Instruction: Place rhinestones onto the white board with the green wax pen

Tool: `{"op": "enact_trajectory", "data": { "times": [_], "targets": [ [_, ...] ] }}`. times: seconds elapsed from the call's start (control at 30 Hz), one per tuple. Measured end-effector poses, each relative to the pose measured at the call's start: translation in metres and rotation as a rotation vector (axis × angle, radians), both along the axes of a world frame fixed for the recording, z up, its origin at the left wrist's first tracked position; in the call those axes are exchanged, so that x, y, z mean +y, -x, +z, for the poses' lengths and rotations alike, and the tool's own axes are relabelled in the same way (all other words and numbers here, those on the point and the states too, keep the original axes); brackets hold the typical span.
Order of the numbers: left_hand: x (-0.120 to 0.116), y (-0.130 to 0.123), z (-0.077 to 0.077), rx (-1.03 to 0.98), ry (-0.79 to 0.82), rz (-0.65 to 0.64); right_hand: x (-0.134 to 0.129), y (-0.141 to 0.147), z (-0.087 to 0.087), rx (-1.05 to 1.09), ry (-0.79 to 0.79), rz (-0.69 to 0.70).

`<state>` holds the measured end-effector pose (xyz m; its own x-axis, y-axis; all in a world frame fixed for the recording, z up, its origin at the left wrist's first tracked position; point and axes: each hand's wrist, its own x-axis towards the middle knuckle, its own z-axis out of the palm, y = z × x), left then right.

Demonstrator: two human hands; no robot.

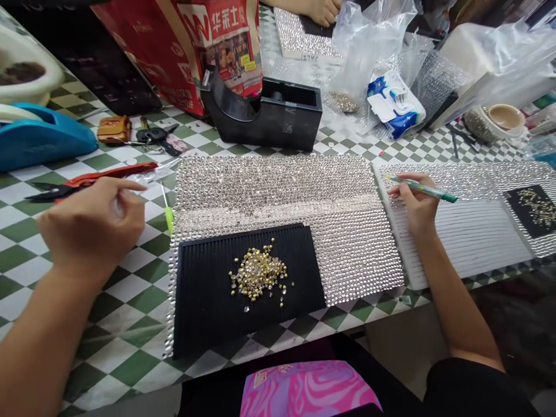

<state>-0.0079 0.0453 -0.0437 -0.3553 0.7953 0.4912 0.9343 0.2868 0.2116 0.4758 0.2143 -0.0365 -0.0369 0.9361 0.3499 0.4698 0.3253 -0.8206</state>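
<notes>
My left hand [93, 223] is above the table at the left, its fingers curled with the index finger pointing out to the right. Whatever its palm may contain is hidden. Just behind it lie red-handled pliers [108, 172], and a lime-handled pick [168, 217] is to its right. My right hand [417, 202] pinches a green pencil [434, 192], tip to the left, over a white ridged board [469, 231] partly covered in rhinestones. Between my hands lies a rhinestone-covered sheet [278, 179]. On it rests a black ridged tray [204, 301] holding a pile of gold-backed rhinestones [258, 271].
Behind the sheet stand a black tape dispenser [299, 119] and a red paper bag [174, 58]. A blue tape dispenser [47, 136] and keys [152, 136] are at left. Wipes [395, 104] lie at back right. A co-worker's hand [324, 11] rests across the table. Another black tray [532, 211] is far right.
</notes>
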Motion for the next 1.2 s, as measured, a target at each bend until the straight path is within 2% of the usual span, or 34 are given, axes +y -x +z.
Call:
{"op": "enact_trajectory", "data": {
  "times": [0.4, 0.57, 0.8, 0.9, 1.03, 1.2],
  "targets": [
    [0.000, 0.001, 0.002, 0.019, -0.015, -0.013, -0.004, -0.004, 0.006, -0.029, -0.059, 0.004],
    [0.000, 0.004, -0.001, 0.051, -0.058, -0.072, 0.000, -0.006, 0.003, 0.006, -0.077, 0.003],
    [0.007, 0.015, -0.011, 0.140, -0.308, -0.283, 0.005, -0.006, 0.002, 0.082, -0.075, 0.012],
    [0.008, 0.017, -0.012, 0.172, -0.357, -0.286, 0.004, -0.006, 0.003, 0.057, -0.073, 0.023],
    [0.006, 0.014, -0.010, 0.113, -0.375, -0.279, 0.004, -0.006, 0.002, 0.072, -0.075, 0.049],
    [0.003, 0.009, -0.008, -0.022, -0.323, -0.300, 0.007, -0.006, 0.000, 0.118, -0.090, 0.058]
  ]
}}
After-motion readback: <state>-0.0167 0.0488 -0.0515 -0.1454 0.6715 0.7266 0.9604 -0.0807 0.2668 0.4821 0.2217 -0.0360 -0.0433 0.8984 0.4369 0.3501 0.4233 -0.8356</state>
